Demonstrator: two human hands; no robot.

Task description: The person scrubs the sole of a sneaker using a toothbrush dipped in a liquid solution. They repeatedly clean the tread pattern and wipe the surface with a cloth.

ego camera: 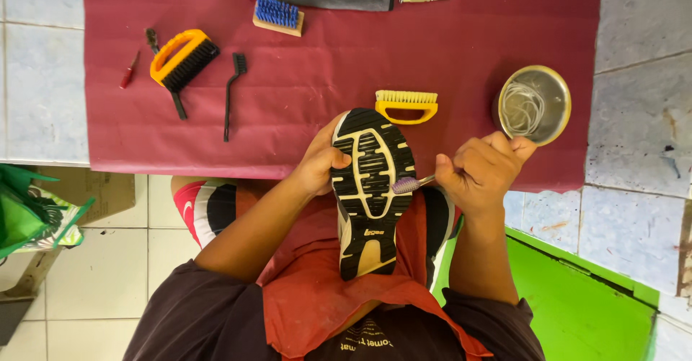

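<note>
At the centre of the frame, the left hand (317, 165) is closing around the edge of a sole-up shoe (371, 188), light and stiff-soled by the look, best gripped at its sides. The right hand (481, 170) is fisting a small toothbrush (409, 184), bristles touching the sole. Beyond, a yellow brush (407, 105) is lying on the maroon cloth (324, 80).

A dark brown short-sleeved shirt (194, 310) is worn, with pale print at the chest. A dusty red apron (310, 289) is draped over it. Both forearms are left bare.
</note>
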